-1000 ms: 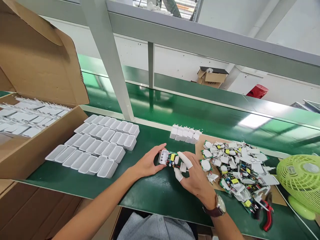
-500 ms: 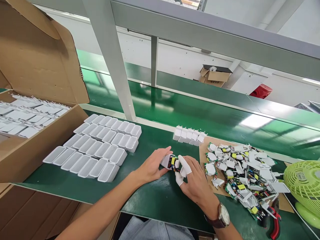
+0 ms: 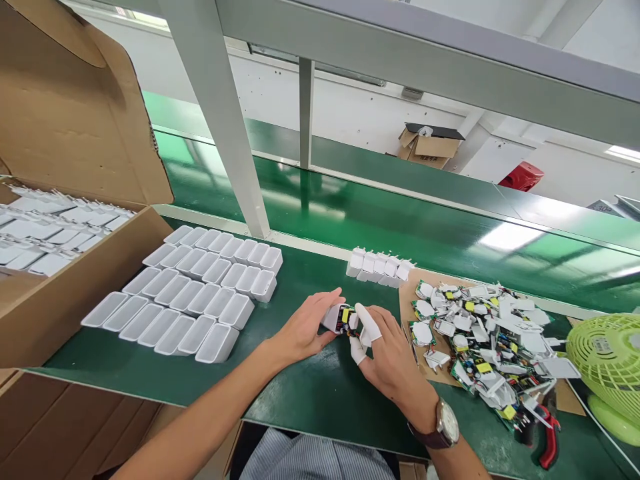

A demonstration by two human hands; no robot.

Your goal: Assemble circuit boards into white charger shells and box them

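My left hand (image 3: 306, 328) grips a small white plastic housing (image 3: 331, 318) above the green tabletop, its open end turned to the right. A circuit board (image 3: 346, 320) with a yellow transformer and other parts sits partly inside that opening. My right hand (image 3: 385, 347), with white cots on the thumb and a finger, pinches the board's outer end. How deep the board sits inside is hidden by the fingers. To the left stand rows of empty white housings (image 3: 217, 342). Behind my hands is a short row of white units with pins (image 3: 380, 265).
A heap of circuit boards with white covers (image 3: 493, 347) lies on cardboard (image 3: 410, 293) at right. Beside it are red-handled pliers (image 3: 549, 440) and a green fan (image 3: 605, 360). A carton (image 3: 100, 257) of white parts stands left. A grey post (image 3: 220, 120) rises behind the table.
My right hand's finger and thumb have shifted slightly on the circuit board, which looks a little closer to the housing. The left hand keeps its hold. The whole view has shifted slightly.
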